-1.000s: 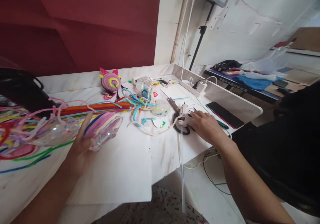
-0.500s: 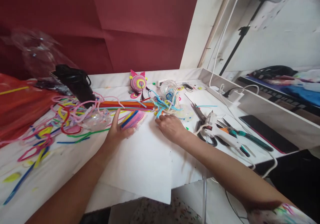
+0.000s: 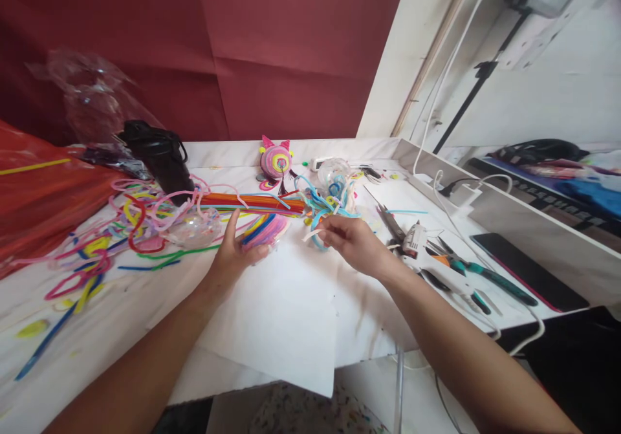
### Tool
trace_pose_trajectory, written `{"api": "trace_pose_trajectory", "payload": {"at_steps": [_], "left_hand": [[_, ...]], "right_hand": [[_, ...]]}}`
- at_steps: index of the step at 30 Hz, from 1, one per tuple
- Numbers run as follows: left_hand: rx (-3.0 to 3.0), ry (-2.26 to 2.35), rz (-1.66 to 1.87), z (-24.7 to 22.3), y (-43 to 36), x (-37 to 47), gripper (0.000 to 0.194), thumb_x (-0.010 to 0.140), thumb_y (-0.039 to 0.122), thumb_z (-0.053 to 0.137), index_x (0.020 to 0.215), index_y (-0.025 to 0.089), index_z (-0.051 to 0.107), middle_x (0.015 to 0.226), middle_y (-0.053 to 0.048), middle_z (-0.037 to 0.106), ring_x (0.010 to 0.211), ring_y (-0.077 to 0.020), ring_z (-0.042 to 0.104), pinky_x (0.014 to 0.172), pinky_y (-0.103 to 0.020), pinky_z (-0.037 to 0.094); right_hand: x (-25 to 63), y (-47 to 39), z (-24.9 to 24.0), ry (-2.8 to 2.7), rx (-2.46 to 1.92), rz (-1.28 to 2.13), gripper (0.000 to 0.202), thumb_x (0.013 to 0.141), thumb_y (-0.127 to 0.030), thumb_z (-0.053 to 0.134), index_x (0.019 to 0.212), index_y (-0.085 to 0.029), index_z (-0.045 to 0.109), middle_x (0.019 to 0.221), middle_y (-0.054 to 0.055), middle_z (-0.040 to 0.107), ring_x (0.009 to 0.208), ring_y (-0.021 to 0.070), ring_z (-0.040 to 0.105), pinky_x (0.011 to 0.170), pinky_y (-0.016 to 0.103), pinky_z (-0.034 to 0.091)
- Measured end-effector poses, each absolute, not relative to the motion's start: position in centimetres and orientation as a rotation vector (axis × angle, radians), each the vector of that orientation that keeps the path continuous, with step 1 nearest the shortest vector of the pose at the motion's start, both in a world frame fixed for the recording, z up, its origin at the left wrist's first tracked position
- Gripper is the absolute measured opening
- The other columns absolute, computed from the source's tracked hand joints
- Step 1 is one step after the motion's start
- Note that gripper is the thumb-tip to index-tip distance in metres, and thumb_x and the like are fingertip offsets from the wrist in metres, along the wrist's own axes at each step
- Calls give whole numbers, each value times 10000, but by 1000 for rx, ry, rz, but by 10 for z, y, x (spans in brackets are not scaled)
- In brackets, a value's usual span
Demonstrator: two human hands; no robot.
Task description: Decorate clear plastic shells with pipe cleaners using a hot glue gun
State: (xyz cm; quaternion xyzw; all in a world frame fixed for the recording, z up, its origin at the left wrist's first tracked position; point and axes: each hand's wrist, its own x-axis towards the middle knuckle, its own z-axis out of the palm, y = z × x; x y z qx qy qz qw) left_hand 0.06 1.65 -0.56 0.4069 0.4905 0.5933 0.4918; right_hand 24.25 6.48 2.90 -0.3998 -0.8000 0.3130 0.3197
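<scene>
Head view only, so 1 pass: left hand (image 3: 233,253) has the striped piece (image 3: 266,228), 1 finger up along its left side and the thumb across the near edge; grip reads as a light cradle, underside hidden, so can't tell how firm. Piece is over the far part of the white paper (image 3: 281,317), its blue, yellow and pink stripes slanting up to the right. Right hand (image 3: 352,243) is pinching a pale strip (image 3: 313,234) between thumb and fingertips; the free end sticks out left. Key relation: striped piece lies directly left of the right-hand pinch, about level with it, apart, open gap between. Strip's long axis runs roughly sideways, left end slightly low, so it points at the piece's right side. Left hand is nearer the piece, being on it; the right is the only 1 on the strip. Just beyond the right fingers: tangle of blue and cream stems (image 3: 334,195), 1 blue loop right behind the strip; can't tell if they touch. Red-orange stem bundle (image 3: 247,202) lies sideways behind the piece. Glue gun (image 3: 441,271) and pliers (image 3: 499,282) sit right of the right hand, both out of grip.
</scene>
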Motion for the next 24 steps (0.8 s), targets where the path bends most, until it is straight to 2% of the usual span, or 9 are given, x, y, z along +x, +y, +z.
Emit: {"api": "trace_pose_trajectory", "payload": {"at_steps": [7, 12, 18, 22, 24], "left_hand": [[975, 1212, 1443, -3, 15, 5, 1261, 548, 355, 903, 1573, 298, 171, 1224, -144, 719, 1030, -297, 712, 736, -300, 556], [980, 1248, 1431, -2, 14, 5, 1247, 550, 356, 899, 1572, 292, 188, 1218, -139, 721, 1028, -292, 709, 717, -286, 551], [998, 1215, 1445, -1, 13, 5, 1231, 559, 354, 888, 1571, 285, 191, 1172, -128, 735, 985, -282, 712, 677, -280, 540], [1027, 1206, 1434, -1, 12, 4, 1192, 586, 346, 875, 1567, 299, 199, 1133, -105, 744, 936, -266, 716, 602, -249, 502], [1020, 1199, 1433, -1, 11, 4, 1177, 594, 339, 870, 1564, 312, 205, 1159, -100, 735, 960, -267, 711, 619, -250, 501]], "right_hand": [[234, 47, 38, -1974, -990, 1061, 410, 833, -556, 609, 688, -173, 586, 600, -37, 456, 561, 103, 378, 524, 249, 296], [223, 38, 47, -1811, -803, 1368, 448, 808, -625, 630, 762, -185, 556, 665, -2, 590, 544, 101, 462, 515, 248, 355], [213, 37, 43, -1845, -789, 1225, 427, 812, -595, 661, 776, -174, 595, 623, -27, 559, 540, 91, 432, 513, 232, 330], [209, 39, 37, -1886, -784, 1149, 347, 869, -517, 625, 812, -176, 598, 661, -16, 583, 569, 103, 478, 537, 232, 361], [207, 39, 35, -1906, -794, 1069, 293, 895, -463, 604, 827, -178, 595, 689, -5, 602, 612, 117, 522, 574, 239, 387]]}}
